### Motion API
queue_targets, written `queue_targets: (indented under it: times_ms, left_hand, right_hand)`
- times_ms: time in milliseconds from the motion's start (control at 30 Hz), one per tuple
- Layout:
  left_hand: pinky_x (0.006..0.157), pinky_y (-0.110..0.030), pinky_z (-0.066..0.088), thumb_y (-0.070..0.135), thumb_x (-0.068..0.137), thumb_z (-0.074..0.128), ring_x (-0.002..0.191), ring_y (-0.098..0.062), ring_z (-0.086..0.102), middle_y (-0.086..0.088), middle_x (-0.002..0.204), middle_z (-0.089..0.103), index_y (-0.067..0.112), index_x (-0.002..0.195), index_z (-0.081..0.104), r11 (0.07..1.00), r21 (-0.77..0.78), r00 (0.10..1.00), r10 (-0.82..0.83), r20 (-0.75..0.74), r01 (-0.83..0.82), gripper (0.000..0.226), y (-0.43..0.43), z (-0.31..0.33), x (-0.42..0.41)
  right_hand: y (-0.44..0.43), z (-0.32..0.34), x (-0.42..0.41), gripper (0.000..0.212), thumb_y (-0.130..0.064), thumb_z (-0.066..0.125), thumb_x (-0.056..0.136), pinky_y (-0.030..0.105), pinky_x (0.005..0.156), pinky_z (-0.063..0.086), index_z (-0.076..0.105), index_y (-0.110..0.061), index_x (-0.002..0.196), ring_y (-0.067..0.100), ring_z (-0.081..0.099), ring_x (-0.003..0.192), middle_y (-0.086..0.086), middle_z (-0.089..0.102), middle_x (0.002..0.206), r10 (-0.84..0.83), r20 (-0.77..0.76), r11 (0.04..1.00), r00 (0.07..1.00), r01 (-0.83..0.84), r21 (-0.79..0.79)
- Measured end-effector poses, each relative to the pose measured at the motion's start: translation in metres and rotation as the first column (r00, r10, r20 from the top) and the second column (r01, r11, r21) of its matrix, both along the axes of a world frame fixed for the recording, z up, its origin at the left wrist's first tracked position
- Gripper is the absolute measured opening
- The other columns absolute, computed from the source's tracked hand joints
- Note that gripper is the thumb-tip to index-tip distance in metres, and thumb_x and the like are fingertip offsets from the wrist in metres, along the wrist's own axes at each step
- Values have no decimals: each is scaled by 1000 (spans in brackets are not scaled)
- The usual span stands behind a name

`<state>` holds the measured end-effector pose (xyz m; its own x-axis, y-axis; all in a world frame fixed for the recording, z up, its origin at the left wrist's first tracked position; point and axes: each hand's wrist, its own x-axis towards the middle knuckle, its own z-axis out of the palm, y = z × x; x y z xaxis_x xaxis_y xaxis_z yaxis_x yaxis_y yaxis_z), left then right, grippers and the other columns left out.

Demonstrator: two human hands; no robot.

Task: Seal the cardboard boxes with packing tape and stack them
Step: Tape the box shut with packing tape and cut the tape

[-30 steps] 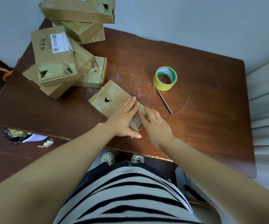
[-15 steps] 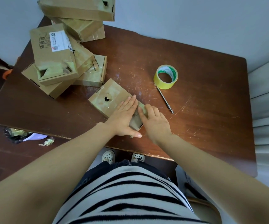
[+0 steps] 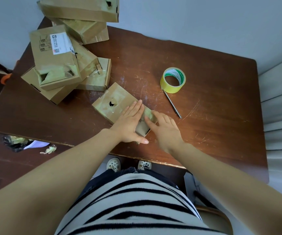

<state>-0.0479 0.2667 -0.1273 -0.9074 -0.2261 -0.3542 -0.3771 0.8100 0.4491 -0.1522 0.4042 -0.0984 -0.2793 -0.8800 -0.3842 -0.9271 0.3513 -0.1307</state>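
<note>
— One desk (image 3: 213, 82), brown, scratched. Several cardboard boxes (image 3: 55, 61) heaped at its far left corner. Next item?
— One cardboard box (image 3: 114, 102), by the middle of the front edge, lying askew, with a small hole in its top and glossy tape across it.
— Hands?
— Two. Left hand (image 3: 128, 123) flat on the lid, fingers straight, pressing. Right hand (image 3: 165, 131) laid over the box's right edge, fingers lightly bent, gripping nothing.
— Step?
— Smoothing the tape down, I judge; seal nearly done. The next move calls for lifting this box onto the heap.
— Smaller items?
— One yellow tape roll (image 3: 172, 80), right of the desk's middle, untouched. One thin metal tool (image 3: 172, 104) just beside it.
</note>
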Motion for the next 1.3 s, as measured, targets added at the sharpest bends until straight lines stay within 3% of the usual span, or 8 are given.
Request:
queue_targets:
  times_ms: [133,300,667,833,933,1067,1200,1300]
  left_hand:
    - [111,-27,-19,66,67,71,143,-16,-24,-6,157,-24,8,150,-12,1000,0,1000,6,-15,-6,131,0,1,0]
    - [113,-29,-17,65,68,71,144,-16,-24,-6,157,-24,8,150,-12,1000,9,1000,4,-8,-4,130,0,0,1]
    - [112,-28,-18,66,69,70,143,-15,-24,-5,156,-25,8,150,-12,1000,4,1000,4,-24,-4,129,-1,-4,1]
    - [114,-23,-14,57,73,72,139,-4,-22,4,155,-19,8,151,-4,988,146,985,65,-160,-41,119,-2,3,12]
    - [121,-34,7,46,80,54,146,-13,2,-9,159,10,2,150,18,977,60,915,211,-343,-202,91,-12,8,36]
    - [120,-38,12,26,73,68,145,-29,9,-18,156,14,-2,148,17,848,35,794,510,-330,-529,95,-34,6,57]
    - [120,-33,3,29,78,73,147,-23,-6,-11,160,-5,5,151,3,830,169,823,553,-130,-531,104,-54,3,62]
    - [115,-33,17,52,70,69,140,-29,19,-14,153,21,10,151,19,828,138,821,559,-113,-544,104,-58,2,75]
  right_hand:
    - [-19,4,-3,78,-20,56,86,33,112,15,13,-20,152,25,26,134,5,26,148,-112,-9,992,994,111,-50]
    - [-20,-1,1,89,-31,61,89,37,115,12,1,-16,153,30,17,138,12,13,152,-1,-132,999,991,8,49]
    - [-3,-1,6,79,-18,52,92,37,116,7,2,-19,153,27,6,144,9,6,156,39,-59,999,997,-39,14]
    - [-16,3,-1,64,-15,56,84,31,111,7,36,-20,145,24,26,136,4,33,146,-44,-14,992,999,42,-120]
    - [-40,8,6,62,-8,52,82,29,107,13,41,-19,142,22,35,130,1,42,140,-114,53,960,992,123,-250]
    - [-80,3,23,62,-18,48,89,40,113,11,26,-22,147,28,18,140,9,22,152,-149,143,977,978,168,-129]
    - [-106,-5,26,67,-35,45,93,54,116,3,11,-25,150,34,1,145,17,0,157,-281,225,959,933,268,87]
    - [-115,-6,23,68,-35,47,93,50,117,-4,13,-31,151,31,-1,146,17,-1,158,-162,255,986,953,150,67]
